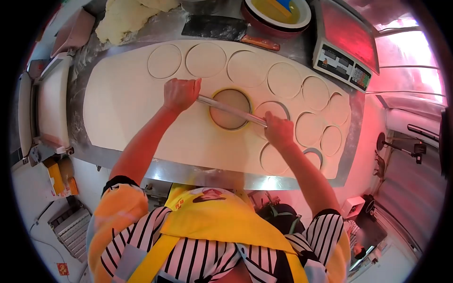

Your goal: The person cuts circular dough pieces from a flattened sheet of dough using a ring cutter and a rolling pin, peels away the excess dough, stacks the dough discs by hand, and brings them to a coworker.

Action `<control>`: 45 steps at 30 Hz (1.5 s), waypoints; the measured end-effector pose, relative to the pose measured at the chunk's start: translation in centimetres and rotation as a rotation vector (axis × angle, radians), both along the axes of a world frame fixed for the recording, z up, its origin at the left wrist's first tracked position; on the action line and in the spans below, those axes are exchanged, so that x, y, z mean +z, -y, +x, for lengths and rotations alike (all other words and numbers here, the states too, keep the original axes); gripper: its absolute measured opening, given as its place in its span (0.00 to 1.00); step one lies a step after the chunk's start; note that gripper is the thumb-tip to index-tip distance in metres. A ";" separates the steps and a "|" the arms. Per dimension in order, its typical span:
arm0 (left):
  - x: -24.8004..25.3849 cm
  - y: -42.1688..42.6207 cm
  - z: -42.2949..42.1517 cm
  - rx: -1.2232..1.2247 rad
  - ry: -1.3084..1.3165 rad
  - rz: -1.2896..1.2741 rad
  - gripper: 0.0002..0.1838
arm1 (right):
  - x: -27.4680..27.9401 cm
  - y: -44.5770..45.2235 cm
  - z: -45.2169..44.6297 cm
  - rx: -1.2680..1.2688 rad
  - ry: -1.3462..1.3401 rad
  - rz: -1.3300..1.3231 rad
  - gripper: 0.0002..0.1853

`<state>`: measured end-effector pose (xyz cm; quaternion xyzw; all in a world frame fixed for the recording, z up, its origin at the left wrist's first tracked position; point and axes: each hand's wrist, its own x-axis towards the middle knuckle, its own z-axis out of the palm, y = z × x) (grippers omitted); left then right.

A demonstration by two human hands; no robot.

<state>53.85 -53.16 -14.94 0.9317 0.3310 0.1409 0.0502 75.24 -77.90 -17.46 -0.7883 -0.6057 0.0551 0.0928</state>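
Logged from my remote seat, through the head camera. Item: metal counter, carrying one broad, flat dough sheet that covered most of its middle and ran close to the near edge. Item: cutter ring, round and yellow-rimmed, lying flat on the sheet near its centre, over dough that bore no other visible outline there. Item: metal bar, laid across the ring and reaching past it on both sides, which left room for a grip at either end. Left hand: fingers closed around the bar's left end, beyond the rim. Right hand: fingers curled around the opposite end, above a marked circle; the exact lie of the thumb I could not tell. I judged the spread grip suited to level, even pressure on the ring. Item: cut circles, set close together along the sheet's far side and down its right part, an arrangement that seemed to spare dough. Item: cleaver, on the counter beyond the sheet, handle toward the right. Item: bowl of yellow liquid, at the far edge, out of the hands' way. Item: scale, far right corner, display facing the worker. Item: dough lump, far left corner.
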 end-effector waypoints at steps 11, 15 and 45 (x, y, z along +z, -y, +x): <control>4.9 8.3 -5.5 -0.135 0.008 -0.190 0.19 | 9.0 8.3 -4.3 -0.034 -0.006 -0.091 0.08; 1.3 9.8 -4.4 -0.264 0.004 -0.102 0.20 | 3.4 13.2 -7.3 -0.171 -0.088 -0.132 0.06; 0.5 5.4 -16.7 0.075 -0.015 0.002 0.20 | 2.2 1.0 -13.7 0.011 -0.003 -0.050 0.04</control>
